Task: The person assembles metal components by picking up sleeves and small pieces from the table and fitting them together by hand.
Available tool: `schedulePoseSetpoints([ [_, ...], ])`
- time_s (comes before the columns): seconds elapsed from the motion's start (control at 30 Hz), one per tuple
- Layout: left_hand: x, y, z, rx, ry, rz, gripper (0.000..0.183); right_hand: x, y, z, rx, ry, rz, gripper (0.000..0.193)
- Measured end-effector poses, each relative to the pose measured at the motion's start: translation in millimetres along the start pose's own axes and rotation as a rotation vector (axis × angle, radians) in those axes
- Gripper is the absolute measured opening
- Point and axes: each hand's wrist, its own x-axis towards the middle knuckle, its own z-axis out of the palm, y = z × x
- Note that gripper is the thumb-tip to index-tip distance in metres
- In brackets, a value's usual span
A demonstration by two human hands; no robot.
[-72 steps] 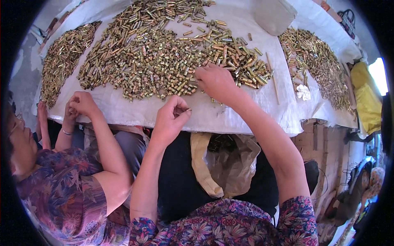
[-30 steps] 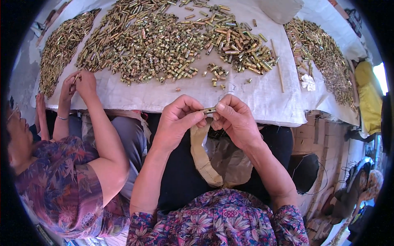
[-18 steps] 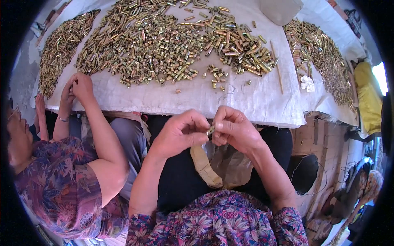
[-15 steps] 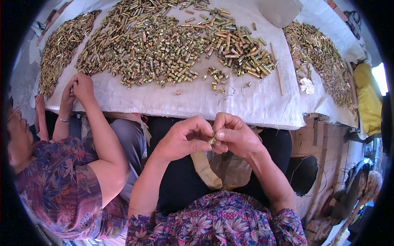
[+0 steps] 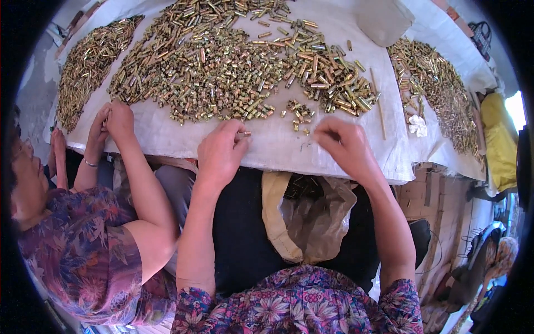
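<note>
Tabletop sheet [image 5: 278,151] carries brass-tube heaps [image 5: 211,78]; brickwork [image 5: 427,195] lower right. Left hand [image 5: 221,151] pinches small brass piece [image 5: 247,133] over sheet's near edge, long axis roughly crosswise, exposed end pointing right; right hand [image 5: 349,146] blurred, fingers curled, can't tell if pinching anything

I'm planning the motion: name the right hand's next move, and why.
Probably ease the right hand to the small cluster of metal pieces and pinch one: it is close by, showing nothing held, while the left hand holds a small piece.

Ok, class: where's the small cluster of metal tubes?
In the head view, right of centre on the white-covered table, the small cluster lies between the large pile and the right hand.
</note>
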Motion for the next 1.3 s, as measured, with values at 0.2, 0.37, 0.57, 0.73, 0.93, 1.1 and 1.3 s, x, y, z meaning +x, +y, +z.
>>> schedulePoseSetpoints([
  [0.2, 9.1, 2.9, 13.4, 0.182, -0.041, -0.034, 0.017, 92.8, 19.6, 20.2, -0.515, 0.246, -0.385, 0.009],
  [0.37, 9.1, -3.3, 15.8, 0.101, -0.020, -0.011, 0.016, 130.0, 31.7, 35.6, -0.816, 0.111, -0.480, 0.013],
  [0.57, 0.1, -17.6, 10.1, -0.408, 0.021, -0.085, 0.012, 133.6, 23.5, 38.2, -0.858, 0.028, -0.523, 0.012],
  [0.73, -15.1, -4.4, -0.9, -0.951, -0.057, -0.253, 0.010, 91.9, -5.8, 16.0, -0.614, 0.163, -0.559, 0.016],
  [0.93, -32.2, 14.5, -3.5, -1.122, -0.103, -0.210, 0.010, 7.6, -30.1, 16.1, 0.528, -0.200, 0.208, 0.014],
  [1.1, -41.6, 37.4, 6.1, -1.173, -0.197, -0.247, 0.012, -28.8, -30.2, 29.8, 0.547, -0.140, 0.217, 0.017],
  [1.3, -46.9, 41.9, 13.3, -1.132, -0.281, -0.197, 0.011, -41.6, -31.9, 35.9, 0.539, -0.118, 0.242, 0.017],
])
